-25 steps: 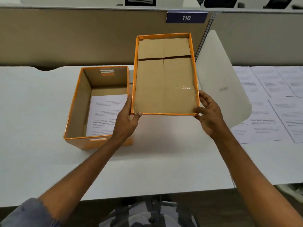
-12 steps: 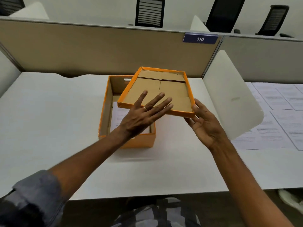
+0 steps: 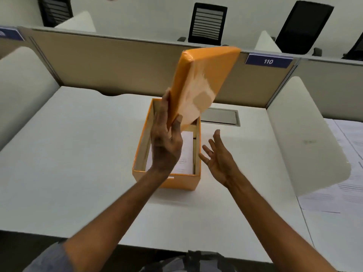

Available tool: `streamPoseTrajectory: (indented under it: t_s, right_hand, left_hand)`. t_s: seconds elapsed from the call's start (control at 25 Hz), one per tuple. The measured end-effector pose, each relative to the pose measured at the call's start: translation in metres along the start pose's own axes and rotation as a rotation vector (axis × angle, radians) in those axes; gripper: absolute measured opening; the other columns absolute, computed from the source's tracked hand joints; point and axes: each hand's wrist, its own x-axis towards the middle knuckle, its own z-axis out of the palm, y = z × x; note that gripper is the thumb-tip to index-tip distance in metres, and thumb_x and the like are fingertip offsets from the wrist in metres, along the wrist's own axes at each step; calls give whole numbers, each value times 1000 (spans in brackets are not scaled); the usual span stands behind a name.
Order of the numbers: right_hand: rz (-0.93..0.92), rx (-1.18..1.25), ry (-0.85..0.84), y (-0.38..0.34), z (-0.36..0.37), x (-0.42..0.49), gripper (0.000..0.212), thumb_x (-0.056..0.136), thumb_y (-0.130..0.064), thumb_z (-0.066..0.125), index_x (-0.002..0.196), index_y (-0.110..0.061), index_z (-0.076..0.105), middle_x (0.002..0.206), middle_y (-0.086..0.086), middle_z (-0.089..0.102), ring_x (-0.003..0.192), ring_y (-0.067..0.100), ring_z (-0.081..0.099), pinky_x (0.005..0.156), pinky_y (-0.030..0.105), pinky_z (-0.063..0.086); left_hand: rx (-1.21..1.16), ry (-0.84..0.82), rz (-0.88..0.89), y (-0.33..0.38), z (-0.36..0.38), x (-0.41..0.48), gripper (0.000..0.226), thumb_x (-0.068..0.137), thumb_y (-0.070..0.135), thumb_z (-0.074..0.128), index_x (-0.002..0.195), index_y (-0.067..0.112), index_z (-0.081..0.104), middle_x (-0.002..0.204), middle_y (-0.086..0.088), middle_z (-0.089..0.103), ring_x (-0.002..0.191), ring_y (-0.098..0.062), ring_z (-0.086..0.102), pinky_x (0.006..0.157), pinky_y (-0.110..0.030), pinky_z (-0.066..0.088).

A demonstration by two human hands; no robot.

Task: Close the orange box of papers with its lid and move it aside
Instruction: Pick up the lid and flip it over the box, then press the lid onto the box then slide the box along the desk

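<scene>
The orange box point(image 3: 177, 182) stands open on the white desk, with white printed papers point(image 3: 185, 154) lying inside. Above it the orange lid point(image 3: 204, 81) is tilted almost upright, its orange outer face toward me, blurred by motion. My left hand point(image 3: 167, 142) grips the lid's near lower edge, over the box opening. My right hand point(image 3: 218, 158) hovers just right of the box, palm up, fingers spread, holding nothing and apart from the lid.
White side dividers stand at the left point(image 3: 21, 89) and right point(image 3: 306, 134) of the desk point(image 3: 78, 154). A beige back partition point(image 3: 117, 63) carries a sign 110. A grey cable hatch point(image 3: 222, 116) lies behind the box. Printed sheets point(image 3: 347, 154) lie on the neighbouring desk.
The lid has been flipped from inside-up to its orange outside facing me and lifted higher. My right hand has let go of it; my left hand now grips its edge.
</scene>
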Motion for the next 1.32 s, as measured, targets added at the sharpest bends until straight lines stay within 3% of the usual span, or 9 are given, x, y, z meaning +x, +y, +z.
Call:
streamPoseTrajectory:
  t_s: [0.12,0.24,0.32,0.44,0.6,0.68,0.88,1.2,1.32]
  right_hand:
    - [89,14,-44,21,12,21,75,94,-58,56,158,-25,35,160,3,46,139,28,53,102,41,55]
    - [7,88,-34,30,14,35,59,102,-37,55,156,-19,38,152,7,56,132,27,60,95,41,58]
    - [-72,25,-32,31,4,40,54,103,-27,56,154,-18,40,147,6,60,127,24,64,92,38,59]
    - [-113,-140,-47,22,-14,52,53,103,-22,57,153,-18,40,139,2,64,124,24,65,90,39,60]
    - [-31,-258,-114,12,-33,67,57,104,-23,54,157,-20,33,150,6,54,123,25,62,87,39,60]
    - [-24,-372,-170,16,-40,70,56,105,-25,54,157,-19,34,149,6,56,118,21,65,80,33,64]
    - [-214,-717,-70,36,-33,75,48,103,-34,57,145,-14,48,136,13,62,118,34,67,98,53,58]
    - [-320,-870,115,60,-33,81,62,103,-40,55,156,-14,37,155,15,41,141,33,46,115,55,43]
    - [-304,-866,182,66,-27,81,63,103,-42,53,158,-17,34,155,15,45,139,35,50,112,57,46]
  left_hand:
    - [-118,58,-327,-2,0,-10,72,100,33,59,157,36,14,164,8,31,144,-12,42,110,-28,47]
    - [-112,22,-451,-25,-7,-28,100,94,29,69,161,31,-6,166,12,23,143,-8,41,98,-11,46]
    - [-92,-21,-525,-44,-18,-38,116,86,33,78,158,38,-12,167,2,25,143,-16,44,98,-15,50]
    - [40,-7,-608,-72,-37,-58,104,80,52,79,158,42,11,158,-1,40,139,-19,50,105,-42,53]
    - [166,94,-715,-103,-55,-94,68,84,65,62,140,29,49,158,1,41,147,-19,38,113,-52,44]
    - [151,128,-724,-114,-61,-108,51,90,50,66,132,23,55,149,2,53,141,-16,46,110,-50,48]
    - [125,160,-673,-115,-62,-125,38,87,34,77,120,29,59,116,23,63,109,14,60,82,-14,57]
    - [191,-51,-662,-143,-86,-103,70,78,45,83,137,24,51,136,2,60,113,-12,62,79,-11,50]
    - [182,-138,-706,-158,-96,-92,85,70,55,85,141,27,46,122,5,64,106,-11,64,76,-9,47]
